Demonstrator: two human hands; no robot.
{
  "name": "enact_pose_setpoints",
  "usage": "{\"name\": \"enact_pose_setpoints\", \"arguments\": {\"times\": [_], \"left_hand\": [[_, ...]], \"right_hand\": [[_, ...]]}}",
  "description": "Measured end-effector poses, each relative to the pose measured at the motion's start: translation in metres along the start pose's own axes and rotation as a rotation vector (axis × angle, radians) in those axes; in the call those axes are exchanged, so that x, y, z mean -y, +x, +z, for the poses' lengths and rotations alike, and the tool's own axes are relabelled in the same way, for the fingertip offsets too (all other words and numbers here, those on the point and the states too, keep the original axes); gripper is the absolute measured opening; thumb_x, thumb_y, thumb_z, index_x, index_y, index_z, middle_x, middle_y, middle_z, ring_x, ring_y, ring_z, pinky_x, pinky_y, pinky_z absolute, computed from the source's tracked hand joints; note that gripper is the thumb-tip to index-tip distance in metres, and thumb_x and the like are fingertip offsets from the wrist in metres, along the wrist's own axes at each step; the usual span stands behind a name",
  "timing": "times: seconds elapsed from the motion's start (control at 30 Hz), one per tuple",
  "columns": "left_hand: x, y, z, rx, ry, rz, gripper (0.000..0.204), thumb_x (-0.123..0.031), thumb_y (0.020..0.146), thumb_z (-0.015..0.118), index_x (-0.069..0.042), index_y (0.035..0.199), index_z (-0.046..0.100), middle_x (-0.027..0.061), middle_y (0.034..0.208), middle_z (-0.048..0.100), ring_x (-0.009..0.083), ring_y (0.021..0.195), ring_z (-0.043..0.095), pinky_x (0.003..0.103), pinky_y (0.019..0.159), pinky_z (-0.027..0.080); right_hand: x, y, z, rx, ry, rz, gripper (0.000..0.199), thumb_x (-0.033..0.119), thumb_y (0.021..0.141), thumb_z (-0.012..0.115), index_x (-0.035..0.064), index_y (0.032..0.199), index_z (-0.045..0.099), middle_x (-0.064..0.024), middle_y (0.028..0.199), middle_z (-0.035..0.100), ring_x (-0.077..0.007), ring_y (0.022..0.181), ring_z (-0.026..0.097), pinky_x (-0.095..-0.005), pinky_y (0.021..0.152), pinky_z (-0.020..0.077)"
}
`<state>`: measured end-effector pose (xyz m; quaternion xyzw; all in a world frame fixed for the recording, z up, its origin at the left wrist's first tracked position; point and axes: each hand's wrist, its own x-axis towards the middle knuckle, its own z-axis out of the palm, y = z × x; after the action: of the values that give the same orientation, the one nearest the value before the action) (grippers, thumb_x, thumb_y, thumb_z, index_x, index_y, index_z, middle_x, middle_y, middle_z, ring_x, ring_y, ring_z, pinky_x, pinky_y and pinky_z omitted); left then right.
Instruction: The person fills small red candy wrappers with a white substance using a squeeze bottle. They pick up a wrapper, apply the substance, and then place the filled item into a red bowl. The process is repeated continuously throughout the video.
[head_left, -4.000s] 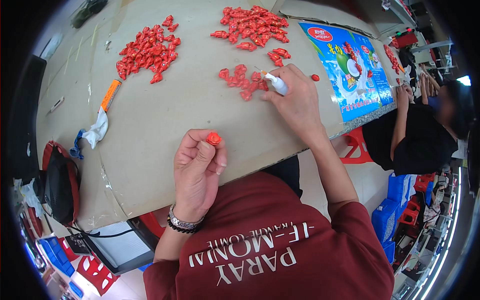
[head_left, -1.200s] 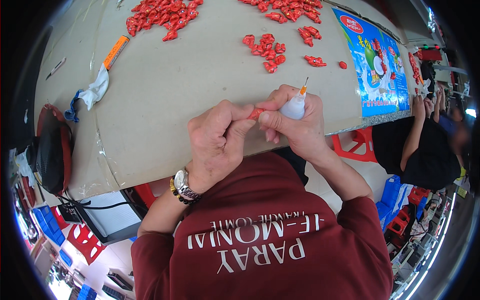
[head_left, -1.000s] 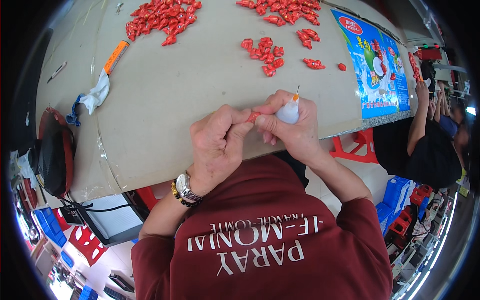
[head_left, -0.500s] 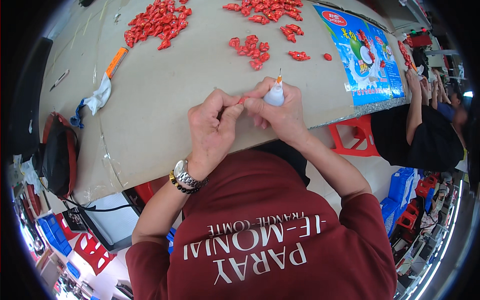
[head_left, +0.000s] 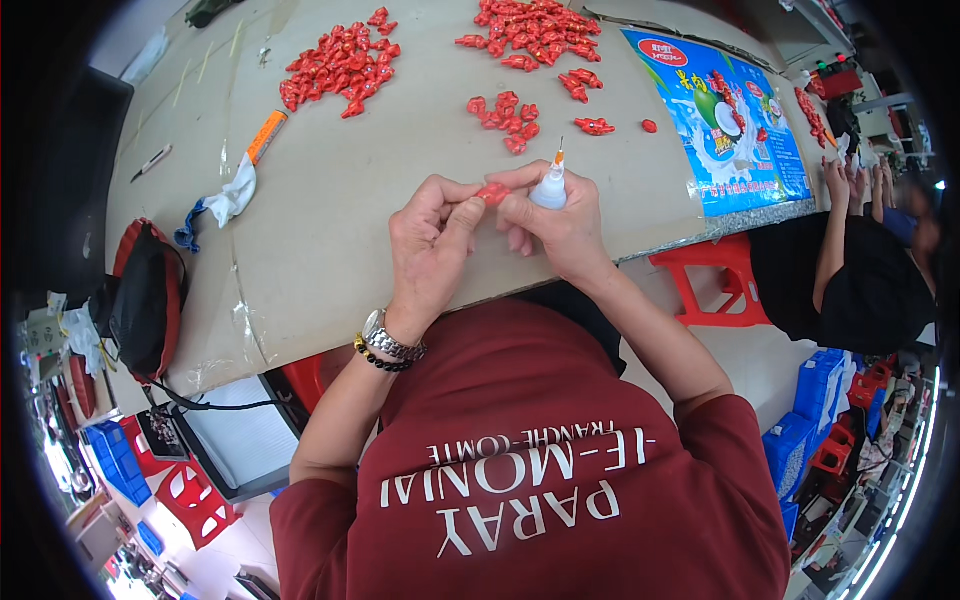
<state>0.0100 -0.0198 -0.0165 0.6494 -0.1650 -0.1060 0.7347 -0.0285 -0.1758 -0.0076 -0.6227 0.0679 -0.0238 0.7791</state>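
Small red piece (head_left: 491, 194), one unit, held up off the tabletop (head_left: 330, 250) between the two hands.

Head view, clock read from the held piece. Progress, my judgement: this unit is in mid-handling, both hands on it, not set down. Stock lies in separate lots: a heap (head_left: 340, 72) at 10 o'clock, a larger heap (head_left: 545, 32) just past 12, a small cluster (head_left: 507, 120) close by at 12, a loose pair (head_left: 579, 84) at 1, a single piece (head_left: 595, 127) at 2, and a round red bit (head_left: 649, 126) beyond it. Which lots are finished and which are waiting, I cannot tell from here; no count made.

Fingers: left hand (head_left: 430, 228) has thumb and forefinger closed in a pinch on the piece's near-left end, the others folded inward. Right hand (head_left: 568, 228) brings thumb and forefinger to the opposite end, apparently pinching it too, while also gripping a white squeeze bottle (head_left: 549, 190) at 3 o'clock. The bottle's needle tip (head_left: 561, 148) points roughly to 12, away from the piece. Remaining right fingers loosely curled underneath.
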Motion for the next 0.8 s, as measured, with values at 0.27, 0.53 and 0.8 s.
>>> {"name": "enact_pose_setpoints", "arguments": {"times": [0.27,0.53,0.8], "left_hand": [[-0.0016,0.0013,-0.0081,0.011,-0.162,-0.090,0.019,-0.021,0.096,0.055,-0.002,0.096,0.059,0.0023,0.071,0.059,0.0054,0.052,0.048,0.018,0.045,0.032],[0.0018,-0.0001,-0.0077,0.069,-0.020,-0.062,0.028,-0.029,0.098,0.051,-0.002,0.090,0.056,0.0005,0.068,0.055,0.0045,0.051,0.044,0.018,0.046,0.033],[-0.0033,-0.0002,-0.0031,0.062,0.289,0.026,0.037,-0.032,0.100,0.044,-0.002,0.082,0.053,-0.0008,0.061,0.050,0.0029,0.051,0.042,0.019,0.045,0.033]], "right_hand": [[-0.0005,-0.0011,0.0026,-0.011,0.043,-0.125,0.029,0.003,0.084,0.065,-0.0002,0.113,0.062,-0.0046,0.075,0.061,-0.0081,0.052,0.054,-0.0197,0.042,0.0404],[-0.0028,-0.0043,0.0038,-0.068,-0.034,-0.126,0.014,0.008,0.082,0.069,0.0010,0.093,0.065,-0.0015,0.069,0.061,-0.0049,0.053,0.054,-0.0183,0.044,0.0416],[0.0037,-0.0061,0.0076,-0.100,0.029,0.001,0.014,0.011,0.082,0.071,0.0006,0.079,0.061,-0.0038,0.062,0.060,-0.0063,0.048,0.054,-0.0192,0.041,0.0403]]}}
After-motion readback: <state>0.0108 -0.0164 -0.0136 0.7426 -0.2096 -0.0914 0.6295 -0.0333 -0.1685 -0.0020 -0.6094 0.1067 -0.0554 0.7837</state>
